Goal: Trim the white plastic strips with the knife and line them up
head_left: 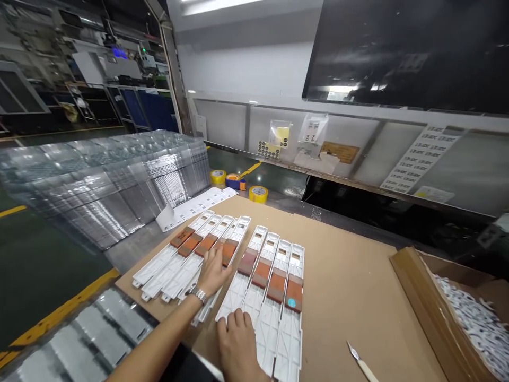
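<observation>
Two groups of long white moulded plastic strips lie side by side on a brown cardboard sheet (342, 302), each strip with a rust-orange pad across its middle. My left hand (212, 271), with a metal wristwatch (198, 293), lies on the lower part of the left group (175, 268). My right hand (237, 345) rests its fingers on the near end of the right group (270, 286). One orange pad in the right group (293, 295) carries a small blue dot. The parts under my palms are hidden.
A cardboard box (433, 302) full of small white parts stands at the right. A craft knife (361, 363) lies on the sheet. Beyond are several tape rolls (258, 193), a printed label sheet (194, 208) and a tall stack of clear plastic trays (107, 185).
</observation>
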`<state>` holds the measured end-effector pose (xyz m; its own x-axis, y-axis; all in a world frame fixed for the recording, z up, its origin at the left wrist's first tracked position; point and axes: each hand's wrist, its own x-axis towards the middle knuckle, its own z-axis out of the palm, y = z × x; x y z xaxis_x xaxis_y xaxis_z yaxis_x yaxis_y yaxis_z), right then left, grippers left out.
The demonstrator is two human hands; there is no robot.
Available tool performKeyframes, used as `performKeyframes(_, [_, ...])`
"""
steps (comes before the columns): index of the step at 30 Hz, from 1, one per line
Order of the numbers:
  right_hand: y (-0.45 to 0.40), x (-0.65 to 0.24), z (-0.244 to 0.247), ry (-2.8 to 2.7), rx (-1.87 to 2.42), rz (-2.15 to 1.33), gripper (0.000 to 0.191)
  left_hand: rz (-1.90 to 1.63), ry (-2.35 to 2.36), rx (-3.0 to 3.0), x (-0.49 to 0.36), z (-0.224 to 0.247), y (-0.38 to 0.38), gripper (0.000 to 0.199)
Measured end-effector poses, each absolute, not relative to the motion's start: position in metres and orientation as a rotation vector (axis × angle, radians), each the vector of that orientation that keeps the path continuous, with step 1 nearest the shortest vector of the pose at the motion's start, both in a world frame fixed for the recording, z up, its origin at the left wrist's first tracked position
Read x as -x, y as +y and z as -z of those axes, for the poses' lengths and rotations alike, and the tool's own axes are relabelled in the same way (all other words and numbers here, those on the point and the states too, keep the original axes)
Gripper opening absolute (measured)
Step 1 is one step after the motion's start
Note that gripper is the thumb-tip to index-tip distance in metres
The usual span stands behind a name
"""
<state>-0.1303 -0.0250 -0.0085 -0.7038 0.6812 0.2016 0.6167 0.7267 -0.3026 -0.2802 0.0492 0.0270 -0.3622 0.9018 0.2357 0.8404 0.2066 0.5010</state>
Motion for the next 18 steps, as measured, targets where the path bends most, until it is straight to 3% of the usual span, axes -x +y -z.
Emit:
performKeyframes(4, [-0.017, 0.129, 0.014, -2.733, 1.030, -0.153, 0.014, -0.763, 2.382, -1.799, 0.274, -0.009, 0.063, 0.044])
performKeyframes(12, [-0.011, 0.139, 0.023, -2.783, 1.136, -0.066, 0.003, -0.632, 2.458, -1.933, 0.270, 0.005, 0.065, 0.043])
performKeyframes(18, [-0.004, 0.154, 0.038, -2.737, 1.275, 0.002, 0.008, -0.594, 2.426, -2.079, 0.271, 0.013, 0.064, 0.046])
